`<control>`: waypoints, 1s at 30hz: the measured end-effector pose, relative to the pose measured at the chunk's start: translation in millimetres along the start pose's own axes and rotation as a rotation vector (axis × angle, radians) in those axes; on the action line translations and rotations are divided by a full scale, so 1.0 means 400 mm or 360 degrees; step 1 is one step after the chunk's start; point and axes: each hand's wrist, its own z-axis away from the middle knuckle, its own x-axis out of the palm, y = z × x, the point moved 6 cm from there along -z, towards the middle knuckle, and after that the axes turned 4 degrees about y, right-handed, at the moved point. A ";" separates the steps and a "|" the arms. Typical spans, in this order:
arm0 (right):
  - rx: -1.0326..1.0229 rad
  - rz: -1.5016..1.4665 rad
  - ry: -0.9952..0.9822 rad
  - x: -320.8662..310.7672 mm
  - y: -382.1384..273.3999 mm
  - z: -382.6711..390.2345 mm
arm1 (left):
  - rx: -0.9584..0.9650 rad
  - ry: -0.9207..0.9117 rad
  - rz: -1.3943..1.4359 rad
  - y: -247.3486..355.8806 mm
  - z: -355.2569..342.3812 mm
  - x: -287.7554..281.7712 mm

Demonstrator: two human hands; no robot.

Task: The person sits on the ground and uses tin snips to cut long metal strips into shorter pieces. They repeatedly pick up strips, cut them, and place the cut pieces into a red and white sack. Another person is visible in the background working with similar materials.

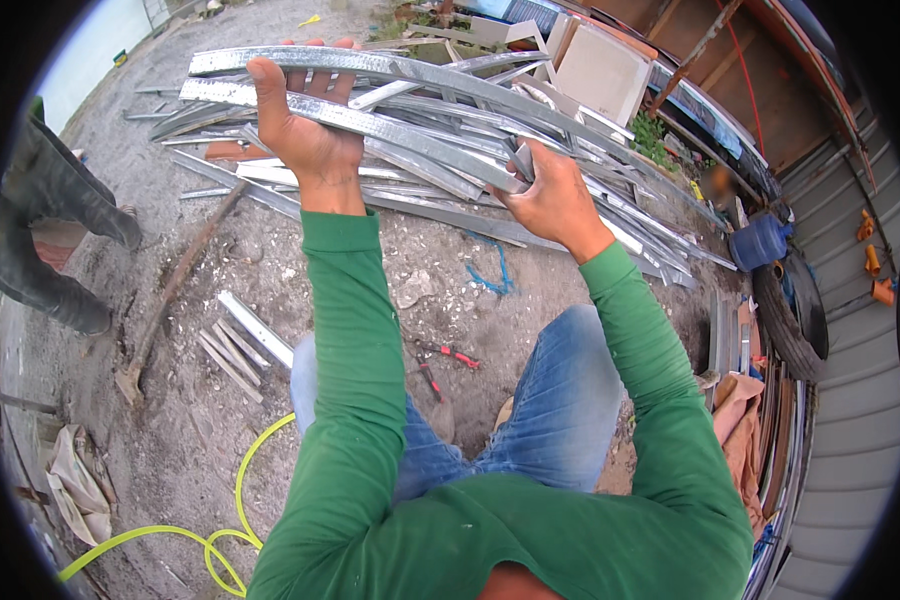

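Note:
My left hand (pixel 315 150) is raised palm up at the upper middle, thumb lifted, with two galvanized metal channels lying across its palm and fingers. The upper channel (pixel 410 68) is long and curves off to the right above my right hand. Across the palm runs the lower channel (pixel 400 132), whose right end sits in my right hand (pixel 555 195). The fingers of that hand are closed around the end, with the thumb on top; part of the grip is hidden. Behind both hands, a loose pile of similar metal channels (pixel 450 215) lies on the ground.
Pliers with red handles (pixel 458 357) lie between my knees. At left are a long-handled tool (pixel 185 270), short metal strips (pixel 232 355), a yellow-green hose (pixel 240 490) and another person's legs (pixel 65 250). A blue water jug (pixel 760 242), tires (pixel 785 325) and a corrugated wall (pixel 855 400) stand right.

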 end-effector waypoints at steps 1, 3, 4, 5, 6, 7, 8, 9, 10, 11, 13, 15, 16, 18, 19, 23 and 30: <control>-0.0096 0.0017 -0.0014 -0.001 0.003 -0.002 | -0.0003 0.0024 -0.0004 -0.001 0.002 -0.001; -0.0195 0.0130 -0.0093 -0.020 -0.007 -0.029 | 0.0010 0.0089 0.0052 -0.001 -0.002 -0.010; -0.0242 0.0156 -0.0125 -0.019 0.003 -0.039 | 0.0016 0.0122 0.0080 -0.002 -0.004 -0.015; -0.0289 0.0187 -0.0160 -0.023 0.009 -0.051 | 0.0017 0.0110 0.0093 -0.004 -0.006 -0.016; -0.0335 0.0218 -0.0195 -0.024 0.010 -0.055 | 0.0017 0.0098 0.0105 -0.005 -0.008 -0.018; -0.0308 0.0222 -0.0172 -0.024 0.009 -0.052 | 0.0017 0.0086 0.0118 -0.006 -0.009 -0.019; -0.0334 0.0269 -0.0134 -0.023 0.012 -0.048 | 0.0022 0.0074 0.0136 -0.006 -0.008 -0.011; -0.0359 0.0316 -0.0097 -0.018 0.020 -0.040 | 0.0016 0.0090 0.0136 -0.010 -0.002 -0.006; -0.0384 0.0365 -0.0059 -0.020 0.025 -0.034 | 0.0009 0.0105 0.0137 -0.015 0.005 0.000; -0.0383 0.0429 -0.0062 -0.025 0.020 -0.035 | 0.0006 0.0117 0.0131 -0.015 0.010 0.007; -0.0379 0.0560 -0.0069 -0.047 0.008 -0.038 | 0.0003 0.0072 0.0136 -0.026 0.004 0.002; -0.0088 0.0872 -0.0378 -0.060 -0.027 -0.065 | 0.0021 0.0128 0.0091 -0.024 -0.002 -0.002; 0.0060 0.1024 -0.0533 -0.062 -0.030 -0.068 | 0.0038 0.0211 0.0050 -0.021 0.000 -0.005; -0.0212 0.1132 -0.0312 -0.084 -0.043 -0.070 | 0.0035 0.0247 0.0039 -0.025 0.006 0.014; -0.0351 0.1182 -0.0202 -0.096 -0.051 -0.069 | 0.0029 0.0211 0.0050 -0.021 0.012 0.024; -0.0674 0.0979 0.0565 -0.186 -0.111 -0.050 | 0.0034 -0.0050 0.0135 -0.003 0.017 0.051; -0.0577 0.0327 -0.0205 -0.090 0.022 -0.111 | 0.0010 -0.0005 0.0196 -0.015 0.031 0.032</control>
